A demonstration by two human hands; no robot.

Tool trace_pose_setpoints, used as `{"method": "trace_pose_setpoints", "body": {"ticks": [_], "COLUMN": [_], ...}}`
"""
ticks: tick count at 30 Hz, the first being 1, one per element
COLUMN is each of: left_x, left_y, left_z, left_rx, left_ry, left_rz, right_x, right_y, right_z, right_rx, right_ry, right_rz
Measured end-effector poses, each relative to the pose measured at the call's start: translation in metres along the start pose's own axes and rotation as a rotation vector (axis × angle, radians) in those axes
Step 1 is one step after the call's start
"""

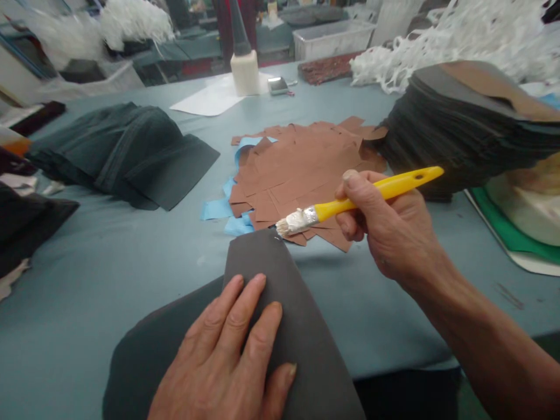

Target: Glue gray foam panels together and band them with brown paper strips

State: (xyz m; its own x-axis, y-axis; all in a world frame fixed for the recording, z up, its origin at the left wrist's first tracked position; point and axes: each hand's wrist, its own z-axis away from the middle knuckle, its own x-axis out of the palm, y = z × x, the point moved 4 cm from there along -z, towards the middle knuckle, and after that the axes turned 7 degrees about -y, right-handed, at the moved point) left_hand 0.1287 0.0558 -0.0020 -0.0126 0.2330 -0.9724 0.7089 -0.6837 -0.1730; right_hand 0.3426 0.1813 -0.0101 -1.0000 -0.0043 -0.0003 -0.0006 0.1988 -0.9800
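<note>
My right hand (385,227) is closed round the yellow handle of a brush (345,205). White paste coats the metal collar, and the bristle tips touch the far end of a dark grey piece (301,315). Flat on that piece lies my left hand (231,356), fingers spread, holding nothing. A dark green sheet (161,344) shows under the grey piece, to the left. Just beyond the bristles is a heap of brown pieces (301,169), with light blue strips (216,209) sticking out at its left edge.
Dark folded pieces (144,151) lie at the left. A tall stack of dark sheets (464,128) stands at the right, near a green sheet (516,227). Farther back are a cream bottle (245,73), white paper (207,100), a plastic bin (332,39) and tangled white strips (455,44).
</note>
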Motion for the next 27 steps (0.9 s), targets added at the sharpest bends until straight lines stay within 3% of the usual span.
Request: {"method": "trace_pose_setpoints", "body": {"ticks": [4, 10, 16, 27], "left_x": [0.013, 0.028, 0.028, 0.032], "left_y": [0.002, 0.008, 0.0, 0.0], "left_z": [0.003, 0.013, 0.021, 0.024], "left_rx": [-0.048, -0.251, -0.054, -0.068], "left_ry": [0.039, 0.15, 0.028, 0.066], "left_rz": [0.034, 0.192, 0.112, 0.127], "right_x": [0.004, 0.006, 0.01, 0.006], "right_y": [0.0, 0.001, 0.001, -0.007], "right_z": [-0.001, -0.006, -0.01, -0.007], "right_rx": [0.02, 0.073, 0.062, 0.131], "right_ry": [0.003, -0.008, -0.029, -0.081], "right_rz": [-0.012, 0.023, 0.053, 0.06]}}
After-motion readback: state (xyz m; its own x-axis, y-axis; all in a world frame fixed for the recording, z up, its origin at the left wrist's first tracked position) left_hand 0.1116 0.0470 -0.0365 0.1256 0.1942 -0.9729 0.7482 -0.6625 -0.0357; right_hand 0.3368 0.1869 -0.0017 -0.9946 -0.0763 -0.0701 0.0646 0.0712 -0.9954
